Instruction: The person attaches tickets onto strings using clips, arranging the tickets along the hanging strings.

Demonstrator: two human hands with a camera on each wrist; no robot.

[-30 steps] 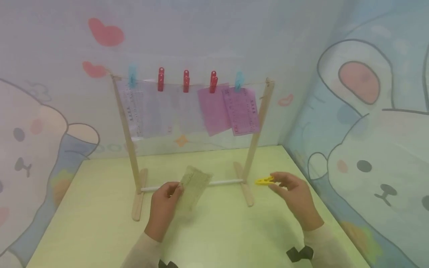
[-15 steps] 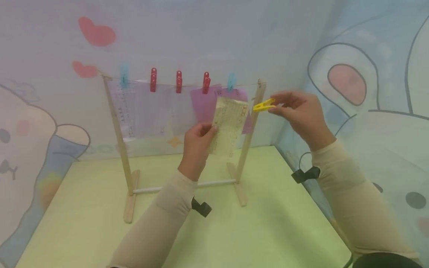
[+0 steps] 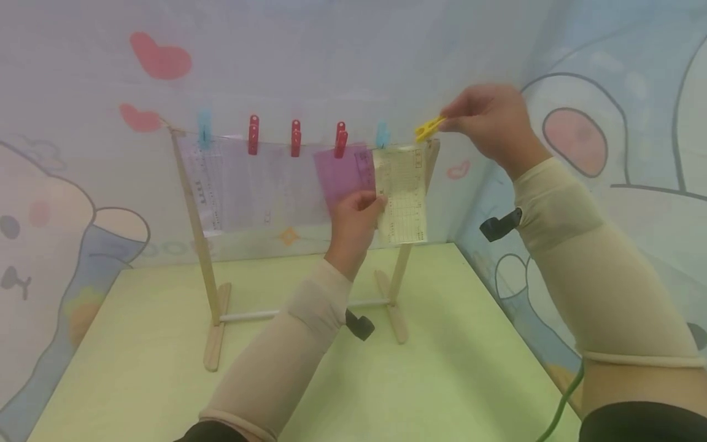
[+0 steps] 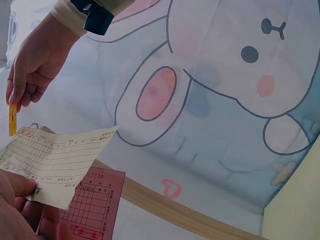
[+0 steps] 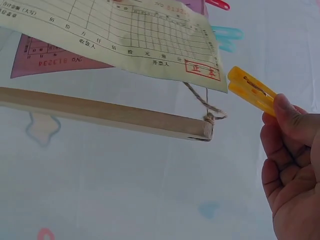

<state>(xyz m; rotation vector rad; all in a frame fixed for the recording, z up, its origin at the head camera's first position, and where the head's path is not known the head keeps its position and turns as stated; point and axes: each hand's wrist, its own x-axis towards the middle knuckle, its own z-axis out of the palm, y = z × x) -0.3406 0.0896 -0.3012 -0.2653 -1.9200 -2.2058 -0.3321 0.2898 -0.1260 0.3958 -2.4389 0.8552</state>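
My left hand (image 3: 356, 212) pinches a pale yellow paper slip (image 3: 402, 193) by its left edge and holds it up against the string at the right end of a small wooden drying rack (image 3: 196, 209). My right hand (image 3: 486, 126) pinches a yellow clothespin (image 3: 428, 129) just above the slip's top right corner, beside the rack's right post (image 3: 415, 202). The right wrist view shows the yellow clothespin (image 5: 251, 91) near the string knot (image 5: 209, 119), apart from the slip (image 5: 115, 35). The left wrist view shows the slip (image 4: 55, 162) over a pink slip (image 4: 92, 205).
Red pegs (image 3: 295, 138) and blue pegs (image 3: 204, 127) hold clear and pink slips (image 3: 342, 172) along the string. The rack stands at the back of a light green table (image 3: 420, 380), with cartoon-printed walls (image 3: 624, 123) close behind and on the right.
Both hands rose from the table to the string. The left hand carried the yellow slip up and right to the rack's right end. The right hand lifted the clothespin above it.
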